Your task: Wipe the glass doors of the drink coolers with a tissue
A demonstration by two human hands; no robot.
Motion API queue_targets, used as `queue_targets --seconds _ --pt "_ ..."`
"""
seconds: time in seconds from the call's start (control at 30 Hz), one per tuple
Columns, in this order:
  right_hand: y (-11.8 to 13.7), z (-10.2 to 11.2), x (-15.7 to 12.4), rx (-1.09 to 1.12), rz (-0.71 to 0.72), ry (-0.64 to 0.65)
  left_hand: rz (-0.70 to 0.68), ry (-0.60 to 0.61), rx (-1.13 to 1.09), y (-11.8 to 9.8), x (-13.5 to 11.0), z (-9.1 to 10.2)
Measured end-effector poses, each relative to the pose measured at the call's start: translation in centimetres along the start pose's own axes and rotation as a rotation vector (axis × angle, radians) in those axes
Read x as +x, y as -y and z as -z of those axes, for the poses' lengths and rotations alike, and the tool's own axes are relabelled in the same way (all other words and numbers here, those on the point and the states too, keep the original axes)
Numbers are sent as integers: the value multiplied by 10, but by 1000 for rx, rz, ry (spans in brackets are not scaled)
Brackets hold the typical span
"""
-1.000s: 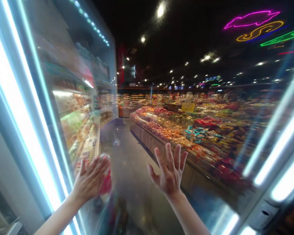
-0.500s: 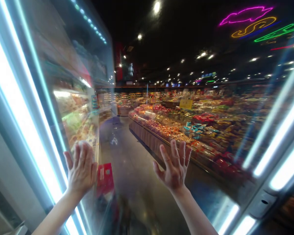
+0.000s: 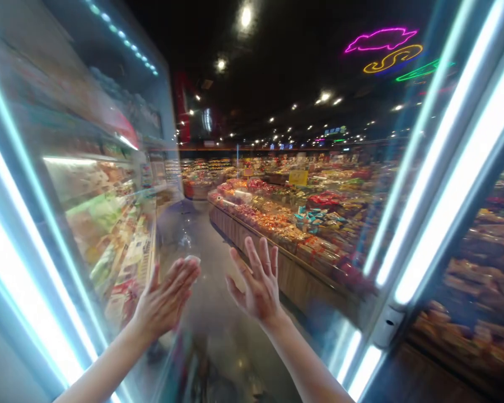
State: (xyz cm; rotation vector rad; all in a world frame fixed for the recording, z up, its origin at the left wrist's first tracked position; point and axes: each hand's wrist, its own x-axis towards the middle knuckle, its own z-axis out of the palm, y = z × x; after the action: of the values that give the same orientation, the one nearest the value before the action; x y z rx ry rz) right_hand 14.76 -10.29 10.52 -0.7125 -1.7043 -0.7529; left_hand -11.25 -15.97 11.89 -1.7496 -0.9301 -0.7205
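Both my hands are raised against a glass door [image 3: 302,101] of a lit chilled case. My left hand [image 3: 164,303] lies flat on the glass, fingers stretched together and pointing up and right. A small white thing [image 3: 192,259] that I cannot make out peeks out at its fingertips. My right hand [image 3: 255,287] is just to the right, fingers spread, palm toward the glass, holding nothing. The two hands are about a hand's width apart.
Bright light strips run down the door frame on the right [image 3: 428,184] and on the left [image 3: 12,246]. The glass mirrors a shop aisle [image 3: 201,235] with long displays of packaged goods [image 3: 302,224]. Shelves with packages [image 3: 109,224] show at left, more goods [image 3: 487,252] at far right.
The right door frame has swung in toward the middle. My left hand slid right and tilted, coming close to my right hand. The red item near my left hand is gone from view.
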Motion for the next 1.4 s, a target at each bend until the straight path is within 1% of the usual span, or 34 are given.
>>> queue_targets --seconds 0.03,0.07,0.13,0.17,0.2,0.23,0.3,0.33,0.37,0.4,0.43,0.53,0.57,0.6,0.7,0.73,0.77,0.8,0.87,0.9,0.93,0.97,1.07,1.1,1.13,1.17,1.23,1.27,1.3,1.33,1.37,1.4 --pt "-5 4 -1 1 1 14 30 -8 6 -2 5 0" --pt "-12 8 -3 -2 -8 20 107 -27 13 -3 11 1" --pt "-29 17 -6 -18 -50 -7 283 -73 15 -7 23 2" --pt "-39 22 -6 -31 -78 -29 317 -85 9 -11 28 1" --pt "-49 26 -7 -44 -102 -47 292 -81 -1 -18 32 -1" --pt "-59 29 -7 -55 -117 -61 215 -64 -16 -26 36 -4" --pt "-77 35 -7 -74 -130 -64 -2 -7 -40 -44 42 -13" --pt "-84 37 -7 -80 -126 -55 -88 21 -47 -52 46 -16" --pt "-89 38 -7 -82 -116 -44 -134 38 -51 -57 52 -19" --pt "-93 39 -7 -80 -103 -36 -137 42 -48 -61 59 -19" --pt "-96 40 -8 -75 -90 -31 -100 31 -40 -63 68 -19" --pt "-99 40 -10 -64 -78 -27 116 -38 -7 -71 93 -19" --pt "-99 40 -11 -62 -81 -24 143 -48 -4 -76 98 -21" --pt "-99 40 -11 -61 -84 -19 117 -42 -7 -82 102 -24" --pt "-101 41 -13 -49 -72 -15 -115 34 -23 -98 108 -33" --pt "-102 41 -14 -45 -64 -15 -150 50 -19 -99 111 -34" --pt "-103 41 -14 -40 -55 -15 -129 49 -8 -98 115 -32" --pt "-104 41 -15 -36 -50 -13 -58 29 9 -95 120 -30" --pt "-105 41 -16 -28 -51 -4 135 -45 44 -89 130 -23" --pt "-105 41 -16 -23 -53 -3 198 -60 57 -89 133 -21" --pt "-104 42 -16 -19 -54 -9 205 -57 62 -91 134 -21" --pt "-104 42 -16 -14 -54 -16 151 -36 60 -94 133 -22" --pt "-104 42 -15 -2 -48 -37 -156 61 30 -105 123 -29" --pt "-104 42 -15 4 -48 -40 -202 69 26 -104 122 -30" --pt "-104 42 -16 11 -48 -41 -189 60 30 -100 122 -28" --pt "-104 43 -16 18 -49 -42 -121 51 44 -93 125 -24" --pt "-103 43 -16 32 -54 -45 83 -6 85 -78 131 -15" --pt "-103 43 -15 36 -57 -47 164 -33 101 -72 132 -11" --pt "-102 42 -15 39 -60 -50 196 -46 106 -68 132 -9" --pt "-102 42 -14 40 -64 -52 166 -44 97 -68 128 -8" --pt "-101 41 -13 38 -71 -53 80 -22 77 -68 123 -9" --pt "-100 40 -13 33 -80 -56 -35 16 55 -70 116 -12"
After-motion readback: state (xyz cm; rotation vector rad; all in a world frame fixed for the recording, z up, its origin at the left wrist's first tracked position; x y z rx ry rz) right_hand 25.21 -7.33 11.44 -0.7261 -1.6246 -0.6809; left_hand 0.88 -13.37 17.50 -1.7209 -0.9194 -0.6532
